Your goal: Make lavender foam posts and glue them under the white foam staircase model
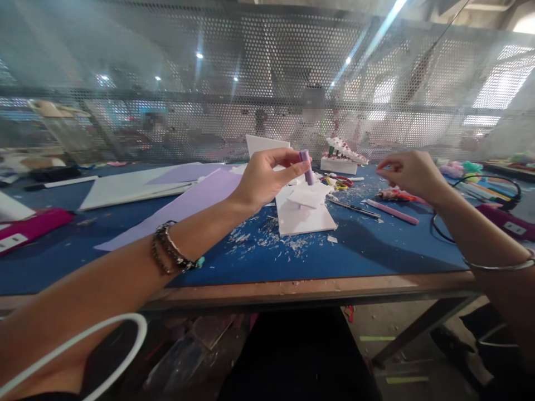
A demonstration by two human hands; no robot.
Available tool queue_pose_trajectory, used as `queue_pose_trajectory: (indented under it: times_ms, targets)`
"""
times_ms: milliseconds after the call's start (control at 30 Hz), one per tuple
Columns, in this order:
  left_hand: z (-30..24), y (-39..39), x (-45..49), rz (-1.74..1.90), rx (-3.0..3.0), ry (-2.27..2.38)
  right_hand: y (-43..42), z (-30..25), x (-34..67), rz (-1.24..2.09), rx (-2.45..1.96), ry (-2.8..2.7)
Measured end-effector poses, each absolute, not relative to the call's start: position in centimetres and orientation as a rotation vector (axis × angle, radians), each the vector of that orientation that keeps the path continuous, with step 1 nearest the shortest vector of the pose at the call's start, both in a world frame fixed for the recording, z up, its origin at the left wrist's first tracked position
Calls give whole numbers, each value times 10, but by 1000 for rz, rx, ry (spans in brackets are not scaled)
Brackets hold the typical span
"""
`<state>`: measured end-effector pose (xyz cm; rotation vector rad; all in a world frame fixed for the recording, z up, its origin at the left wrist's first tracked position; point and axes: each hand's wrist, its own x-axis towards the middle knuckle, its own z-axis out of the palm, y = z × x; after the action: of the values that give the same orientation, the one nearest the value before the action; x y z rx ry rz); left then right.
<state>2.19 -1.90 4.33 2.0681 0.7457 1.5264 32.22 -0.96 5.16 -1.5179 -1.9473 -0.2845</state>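
Note:
A small rolled purple tube stands upright between the thumb and fingers of my left hand, over the middle of the table. Beneath it, cut white pieces lie on a white foam board. My right hand hovers at the right, its fingers curled into a pinch; whatever is between them, if anything, is hidden. Below that hand are a pink stick and a crumpled red and pink bundle. A dark slim knife or pen rests just left of them.
White scraps litter the blue tabletop. Purple sheets and a white board lie left. Behind are yellow-and-red-handled scissors and a white box with a red-speckled piece. Magenta power strips flank both sides. A perforated screen stands behind.

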Motion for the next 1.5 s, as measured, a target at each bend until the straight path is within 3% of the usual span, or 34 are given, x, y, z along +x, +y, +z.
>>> queue_pose_trajectory:
  times_ms: [267,633,833,1067,1500]
  targets:
    - [38,-25,24,1396,2199,780,-8,43,301,-340,-1334,-2143]
    - [36,-27,29,1360,2215,764,-18,44,292,43,-1406,-2338]
    - [36,-29,32,1337,2252,758,-27,45,272,-86,-1277,-2195]
    - [32,-29,35,1344,2256,736,-41,39,236,294,-911,-1975]
    - [21,-23,36,1354,2085,675,-42,36,216,334,-870,-2024]
